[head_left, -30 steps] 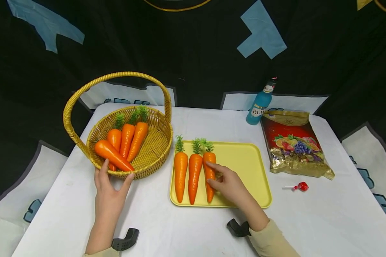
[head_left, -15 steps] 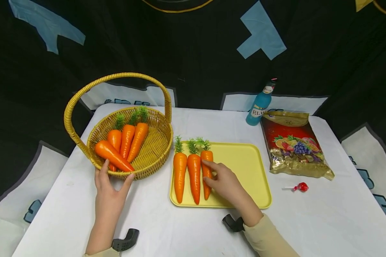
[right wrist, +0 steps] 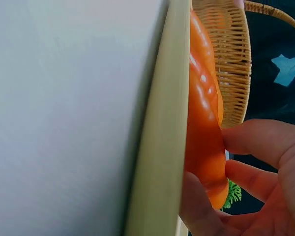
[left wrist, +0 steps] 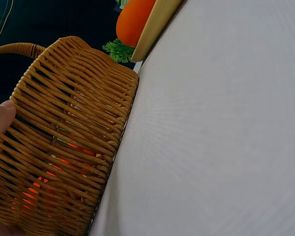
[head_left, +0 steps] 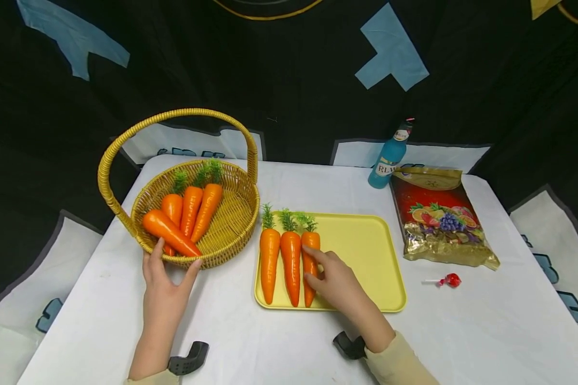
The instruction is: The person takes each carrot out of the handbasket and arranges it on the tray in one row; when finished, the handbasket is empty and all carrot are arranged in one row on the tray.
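Note:
In the head view my right hand [head_left: 339, 280] holds the rightmost of the three toy carrots on the yellow tray [head_left: 361, 256]. Its thumb and fingers lie on the orange sides of that carrot [head_left: 310, 263], also seen in the right wrist view [right wrist: 206, 152]. The middle carrot [head_left: 291, 264] and the left carrot [head_left: 270, 262] lie beside it, green tops toward the back. At left, my left hand [head_left: 162, 299] grips the near rim of the woven basket [head_left: 231, 243], index finger over the edge and thumb apart. Several carrots [head_left: 190, 211] rest inside the basket.
A tall arched handle [head_left: 188, 112] rises over the basket. Behind the tray on the right stand a blue bottle [head_left: 387, 160] and a red-and-gold packet [head_left: 443, 219]. A red lollipop [head_left: 450, 279] lies right of the tray on the white tablecloth [head_left: 250, 347].
The rightmost carrot, in my right hand, has shifted slightly left, then a little toward me, its tip straightening. The middle carrot's tip has swung slightly right. My left hand has stayed at the basket.

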A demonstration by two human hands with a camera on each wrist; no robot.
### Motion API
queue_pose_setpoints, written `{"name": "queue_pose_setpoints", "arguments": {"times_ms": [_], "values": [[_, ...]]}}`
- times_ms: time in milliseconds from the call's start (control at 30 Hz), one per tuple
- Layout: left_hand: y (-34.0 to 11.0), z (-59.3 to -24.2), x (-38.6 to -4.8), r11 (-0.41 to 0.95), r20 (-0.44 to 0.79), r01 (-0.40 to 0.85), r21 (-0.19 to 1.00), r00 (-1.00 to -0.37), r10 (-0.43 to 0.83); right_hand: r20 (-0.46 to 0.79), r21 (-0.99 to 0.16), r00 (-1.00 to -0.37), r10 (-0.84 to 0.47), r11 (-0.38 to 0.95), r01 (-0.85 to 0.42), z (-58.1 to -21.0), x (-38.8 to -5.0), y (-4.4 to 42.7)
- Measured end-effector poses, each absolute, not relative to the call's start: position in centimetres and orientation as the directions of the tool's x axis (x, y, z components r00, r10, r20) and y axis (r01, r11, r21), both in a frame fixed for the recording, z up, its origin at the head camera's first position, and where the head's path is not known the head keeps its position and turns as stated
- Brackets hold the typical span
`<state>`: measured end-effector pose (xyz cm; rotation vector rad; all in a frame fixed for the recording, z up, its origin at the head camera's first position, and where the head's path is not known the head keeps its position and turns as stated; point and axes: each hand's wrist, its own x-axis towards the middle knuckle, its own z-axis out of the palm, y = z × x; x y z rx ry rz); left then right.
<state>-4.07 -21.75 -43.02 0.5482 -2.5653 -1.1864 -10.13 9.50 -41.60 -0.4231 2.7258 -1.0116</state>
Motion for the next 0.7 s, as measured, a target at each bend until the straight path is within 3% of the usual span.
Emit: {"name": "queue_pose_setpoints", "arguments": {"times_ms": [700], "values": [[-21.79, -43.12, -4.06, 0.602, 0.098, -0.206, 0.772, -0.897, -0.432, -0.032, -0.627, -0.942, -0.334, 0.741, -0.242, -41.64, -9.36, 9.89]]}}
